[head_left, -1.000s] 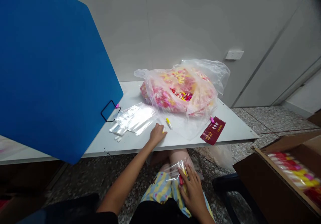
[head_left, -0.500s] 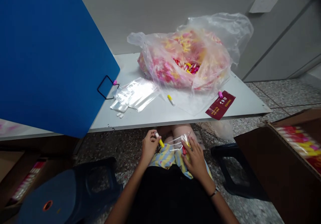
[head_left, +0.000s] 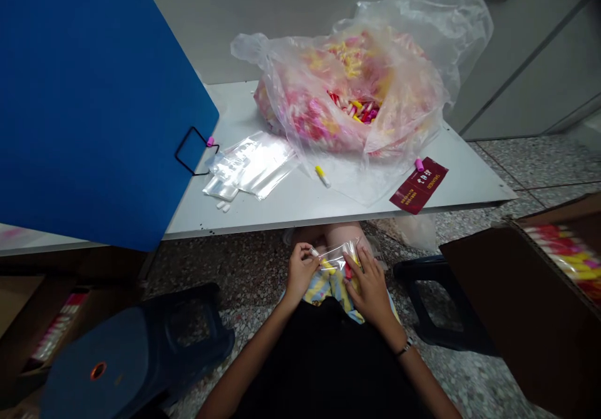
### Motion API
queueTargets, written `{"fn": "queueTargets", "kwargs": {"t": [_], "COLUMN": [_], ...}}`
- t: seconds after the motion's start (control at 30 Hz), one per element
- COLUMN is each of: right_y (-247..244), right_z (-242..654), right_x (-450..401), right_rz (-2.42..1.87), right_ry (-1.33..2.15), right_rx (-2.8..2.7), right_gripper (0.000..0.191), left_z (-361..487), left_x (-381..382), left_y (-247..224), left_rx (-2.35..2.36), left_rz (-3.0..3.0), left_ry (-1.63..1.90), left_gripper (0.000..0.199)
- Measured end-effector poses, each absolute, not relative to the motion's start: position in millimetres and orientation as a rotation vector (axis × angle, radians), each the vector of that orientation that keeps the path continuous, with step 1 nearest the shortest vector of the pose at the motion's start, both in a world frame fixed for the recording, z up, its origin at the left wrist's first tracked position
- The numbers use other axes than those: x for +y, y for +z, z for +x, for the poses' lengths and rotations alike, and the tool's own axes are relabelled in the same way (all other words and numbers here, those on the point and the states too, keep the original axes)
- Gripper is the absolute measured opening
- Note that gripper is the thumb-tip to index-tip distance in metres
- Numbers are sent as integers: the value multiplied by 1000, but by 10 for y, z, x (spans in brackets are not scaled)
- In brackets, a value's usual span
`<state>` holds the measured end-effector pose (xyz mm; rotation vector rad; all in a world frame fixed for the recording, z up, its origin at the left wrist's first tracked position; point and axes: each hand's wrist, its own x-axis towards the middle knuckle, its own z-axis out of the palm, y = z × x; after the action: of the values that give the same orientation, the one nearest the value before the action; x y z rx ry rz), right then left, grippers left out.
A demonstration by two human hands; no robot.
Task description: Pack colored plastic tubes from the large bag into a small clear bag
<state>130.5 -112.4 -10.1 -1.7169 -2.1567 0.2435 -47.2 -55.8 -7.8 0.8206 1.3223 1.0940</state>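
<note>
Over my lap, my left hand [head_left: 301, 271] pinches a small yellow-and-white tube [head_left: 328, 266], its yellow end at the left side of a clear plastic bag [head_left: 339, 255]. Whether the tube is inside the bag or only against it I cannot tell. My right hand [head_left: 369, 284] grips the other side of the bag, thumb and fingers closed on it. Beside those fingers a red tube [head_left: 348, 271] and some yellow show through the film. On the table, a similar yellow-and-white tube [head_left: 322, 176] lies near a stack of clear bags [head_left: 256, 165].
A big translucent sack [head_left: 300, 103] of colourful tubes stands on the white table [head_left: 244, 217]. A dark red card [head_left: 419, 185] with a pink cap [head_left: 419, 165] lies at right. A blue board [head_left: 94, 106] blocks the left. Dark stools [head_left: 101, 362] and a carton [head_left: 498, 306] flank me.
My left hand has moved right with the yellow-and-white tube, bringing it to the bag. My right hand keeps its hold on the bag. The camera view has shifted slightly.
</note>
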Motion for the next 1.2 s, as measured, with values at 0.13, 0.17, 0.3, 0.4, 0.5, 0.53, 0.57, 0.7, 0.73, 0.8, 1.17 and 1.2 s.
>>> {"fn": "queueTargets", "kwargs": {"t": [0.13, 0.17, 0.3, 0.4, 0.5, 0.53, 0.57, 0.7, 0.73, 0.8, 1.17, 1.2], "right_y": [-109, -112, -118, -109, -90, -84, -80, -80, -83, -90, -82, -77], "right_z": [1310, 1311, 1312, 1308, 1301, 1299, 1298, 1300, 1302, 1306, 1309, 1309], "right_x": [-1119, -1119, -1120, -1122, -1125, -1126, -1127, -1127, -1126, -1125, -1121, -1121], "right_rz": [-1718, -1714, -1700, -1697, -1701, -1706, -1712, -1719, -1716, -1708, -1715, -1717], "right_ry": [242, 244, 254, 256, 265, 269, 273, 281, 280, 278, 274, 276], "right_rx": [-2149, -2147, -2136, -2125, -2117, -2116, -2117, -2121, -2121, -2125, -2120, -2120], "right_gripper": [54, 54, 55, 55, 54, 54, 54, 54, 54, 55, 56, 56], "left_z": [-500, -509, -519, -515, -517, -517, -516, -501, -497, -493, -427, -413], "left_x": [-611, -628, -694, -727, -743, -744, -744, -724, -719, -715, -777, -770], "left_y": [-17, -4, 19, 11, -10, -18, -25, -34, -30, -14, 64, 82], "left_rx": [1305, 1304, 1308, 1334, 1350, 1347, 1340, 1302, 1298, 1302, 1220, 1223], "left_rz": [781, 768, 700, 641, 616, 619, 629, 692, 700, 696, 690, 738], "left_ry": [1089, 1084, 1063, 1070, 1049, 1040, 1033, 1029, 1025, 1010, 1016, 997], "left_gripper": [44, 44, 45, 45, 45, 45, 46, 45, 44, 44, 40, 38]}}
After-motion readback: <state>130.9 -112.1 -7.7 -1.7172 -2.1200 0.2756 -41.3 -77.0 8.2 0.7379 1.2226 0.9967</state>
